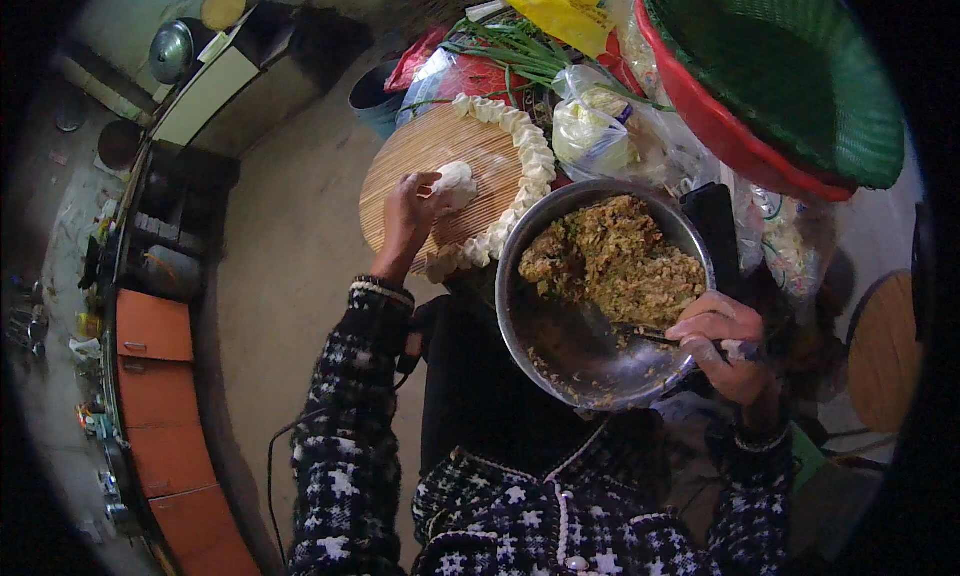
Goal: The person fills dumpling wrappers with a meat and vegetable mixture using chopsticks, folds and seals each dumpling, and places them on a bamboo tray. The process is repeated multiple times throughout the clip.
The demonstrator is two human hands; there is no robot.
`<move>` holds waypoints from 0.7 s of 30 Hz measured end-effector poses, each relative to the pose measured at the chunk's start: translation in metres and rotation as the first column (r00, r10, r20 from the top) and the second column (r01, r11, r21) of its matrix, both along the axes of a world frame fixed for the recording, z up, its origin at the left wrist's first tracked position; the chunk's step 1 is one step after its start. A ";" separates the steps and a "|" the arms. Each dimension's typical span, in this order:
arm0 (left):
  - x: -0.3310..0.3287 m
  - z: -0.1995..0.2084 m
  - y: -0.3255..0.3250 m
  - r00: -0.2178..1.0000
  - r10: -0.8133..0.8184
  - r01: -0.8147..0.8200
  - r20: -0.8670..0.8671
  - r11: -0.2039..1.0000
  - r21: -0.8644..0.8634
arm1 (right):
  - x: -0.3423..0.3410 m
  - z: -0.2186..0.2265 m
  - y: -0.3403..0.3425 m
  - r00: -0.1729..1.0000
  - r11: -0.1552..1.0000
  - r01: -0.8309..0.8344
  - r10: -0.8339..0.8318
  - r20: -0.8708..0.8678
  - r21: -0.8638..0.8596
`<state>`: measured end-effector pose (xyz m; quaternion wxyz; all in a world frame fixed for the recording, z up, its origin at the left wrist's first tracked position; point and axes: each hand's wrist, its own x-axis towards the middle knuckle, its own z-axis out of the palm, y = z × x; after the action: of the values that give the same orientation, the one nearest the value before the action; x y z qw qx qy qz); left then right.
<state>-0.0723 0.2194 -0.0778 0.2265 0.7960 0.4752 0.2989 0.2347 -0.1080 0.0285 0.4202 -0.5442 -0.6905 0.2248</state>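
Observation:
My left hand (408, 219) is closed on the edge of a white dough wrapper (456, 184), held over a round slatted tray (400, 166). A curved row of folded dumplings (536, 156) lines the tray's right and near edges. To the right stands a large metal bowl (560, 361) with a brown and green minced filling (625, 251) heaped in its far part. My right hand (725, 346), with pale flour on its fingers, grips a thin utensil (645, 333) at the bowl's right rim. The utensil's tip reaches into the bowl; its exact kind is unclear.
Beyond the tray lie green onions (530, 56), a yellow bag (560, 6) and a clear plastic bag (595, 131). A green basket (790, 66) sits in a red basin (690, 106) at the far right. Orange cabinets (160, 386) run along the left.

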 end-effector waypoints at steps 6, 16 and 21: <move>0.007 -0.005 0.019 0.999 0.032 -0.029 0.025 0.992 -0.120 | -0.001 -0.002 0.003 0.996 0.996 -0.082 0.083 0.022 -0.047; -0.006 0.002 0.013 0.935 0.220 -0.162 0.279 0.963 -0.217 | -0.001 -0.008 0.000 0.992 0.993 -0.108 0.104 -0.067 -0.053; -0.014 0.022 -0.023 0.812 0.158 0.059 0.562 0.935 -0.349 | 0.011 -0.008 -0.016 0.990 1.000 0.010 -0.013 -0.140 -0.028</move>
<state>-0.0866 0.1965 -0.0563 0.4907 0.6002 0.4495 0.4439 0.2456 -0.1240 0.0201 0.4614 -0.5367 -0.6530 0.2694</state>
